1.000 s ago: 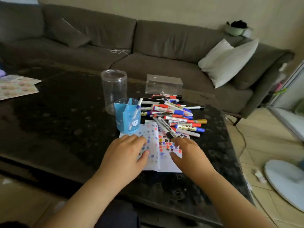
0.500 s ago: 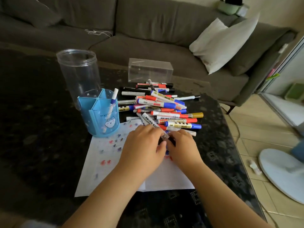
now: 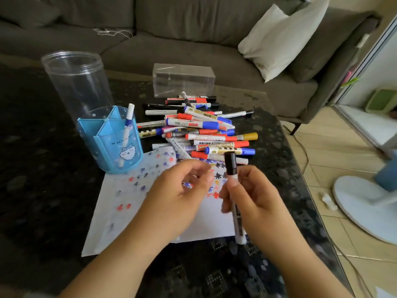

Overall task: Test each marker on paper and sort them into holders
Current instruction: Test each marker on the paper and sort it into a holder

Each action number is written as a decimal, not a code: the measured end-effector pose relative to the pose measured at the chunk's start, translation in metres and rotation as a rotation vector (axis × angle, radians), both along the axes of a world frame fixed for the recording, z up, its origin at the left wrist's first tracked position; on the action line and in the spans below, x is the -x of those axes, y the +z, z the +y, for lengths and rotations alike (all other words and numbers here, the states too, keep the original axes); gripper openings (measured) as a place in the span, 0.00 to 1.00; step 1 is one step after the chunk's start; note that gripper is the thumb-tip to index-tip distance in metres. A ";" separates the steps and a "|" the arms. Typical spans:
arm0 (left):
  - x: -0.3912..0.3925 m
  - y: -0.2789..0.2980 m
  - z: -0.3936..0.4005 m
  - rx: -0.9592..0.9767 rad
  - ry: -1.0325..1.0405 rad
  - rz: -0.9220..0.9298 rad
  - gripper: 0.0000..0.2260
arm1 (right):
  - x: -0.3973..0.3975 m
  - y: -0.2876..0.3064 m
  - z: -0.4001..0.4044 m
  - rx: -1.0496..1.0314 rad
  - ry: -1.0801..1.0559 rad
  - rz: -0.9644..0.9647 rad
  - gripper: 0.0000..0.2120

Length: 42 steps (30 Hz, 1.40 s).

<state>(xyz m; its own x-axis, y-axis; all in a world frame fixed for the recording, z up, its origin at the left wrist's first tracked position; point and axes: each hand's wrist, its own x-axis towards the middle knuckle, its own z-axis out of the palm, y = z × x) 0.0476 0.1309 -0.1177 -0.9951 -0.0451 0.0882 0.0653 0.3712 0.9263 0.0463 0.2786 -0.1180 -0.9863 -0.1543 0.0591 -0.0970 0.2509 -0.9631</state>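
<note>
Markers (image 3: 199, 134) lie in a loose heap at the middle of the dark desk (image 3: 43, 168), red, blue, black and one yellow-capped, crossing one another. One of them, a black-capped marker (image 3: 233, 186), stands nearly upright at 5 o'clock from the heap, cap on and pointing up, its white barrel gripped by the right hand (image 3: 255, 201) with thumb and fingers curled round it. The left hand (image 3: 182, 194) hovers just beside it at 9 o'clock, fingers loosely curled toward the thumb and holding nothing that can be seen. Under both hands lies a white paper (image 3: 129, 211) dotted with small red, blue and black test marks; its far edge touches the heap. At 9 o'clock from the heap, on the paper's far left corner, stands a blue divided holder (image 3: 111, 147) with one blue-and-white marker (image 3: 128, 119) upright in a compartment. Just behind it at 11 o'clock rises a tall clear round jar (image 3: 77, 82). At 12 o'clock from the heap sits a clear rectangular box (image 3: 183, 79). Beyond the desk runs a grey sofa (image 3: 171, 39) with a white cushion (image 3: 279, 37) at 1 o'clock. On the tiled floor at 3 o'clock rests a white fan base (image 3: 365, 207).
</note>
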 end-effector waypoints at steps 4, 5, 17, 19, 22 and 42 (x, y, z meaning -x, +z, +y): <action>0.005 -0.014 0.000 -0.258 -0.084 -0.222 0.16 | 0.001 -0.006 -0.003 0.100 0.099 -0.281 0.13; 0.006 -0.015 0.000 -0.324 -0.115 -0.248 0.18 | 0.001 -0.004 -0.004 0.188 0.132 -0.367 0.14; 0.005 -0.020 0.014 -0.859 -0.062 -0.291 0.10 | 0.002 -0.013 -0.019 -0.013 0.189 -0.160 0.17; 0.006 -0.022 0.016 -0.798 0.001 -0.295 0.10 | 0.002 -0.015 -0.018 -0.197 0.129 0.005 0.11; 0.011 -0.023 0.009 -0.768 0.205 -0.254 0.10 | 0.001 -0.020 -0.016 -0.599 0.093 0.186 0.10; 0.001 -0.023 -0.037 0.132 0.148 -0.182 0.05 | 0.008 -0.031 -0.007 0.584 0.180 -0.505 0.10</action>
<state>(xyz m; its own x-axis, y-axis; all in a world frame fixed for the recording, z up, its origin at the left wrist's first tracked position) 0.0465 0.0943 -0.1408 -0.9785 -0.1915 -0.0768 -0.1620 0.4826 0.8607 0.0387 0.2715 -0.1494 -0.8784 -0.3956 -0.2681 0.3955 -0.2867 -0.8726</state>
